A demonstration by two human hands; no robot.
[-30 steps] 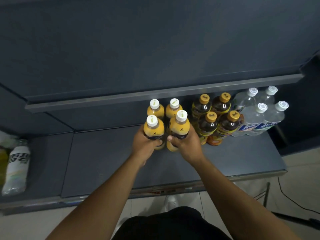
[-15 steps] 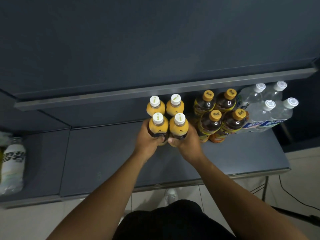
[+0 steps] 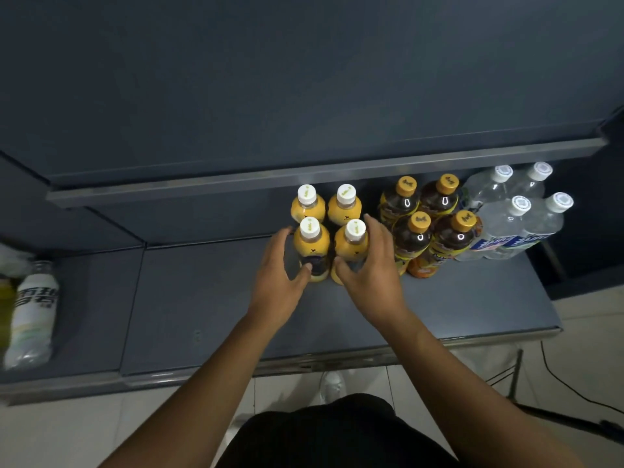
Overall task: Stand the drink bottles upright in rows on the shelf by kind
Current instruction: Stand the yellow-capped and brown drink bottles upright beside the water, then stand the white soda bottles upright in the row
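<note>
Yellow bottles (image 3: 312,246) upright, bases hidden by left hand (image 3: 277,285), right hand (image 3: 373,265), both spread, unclasped.

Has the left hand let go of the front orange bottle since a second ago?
Yes. The left hand has opened and drawn off to the left of the front orange bottle, which stands on the shelf; only fingertips remain near it.
</note>
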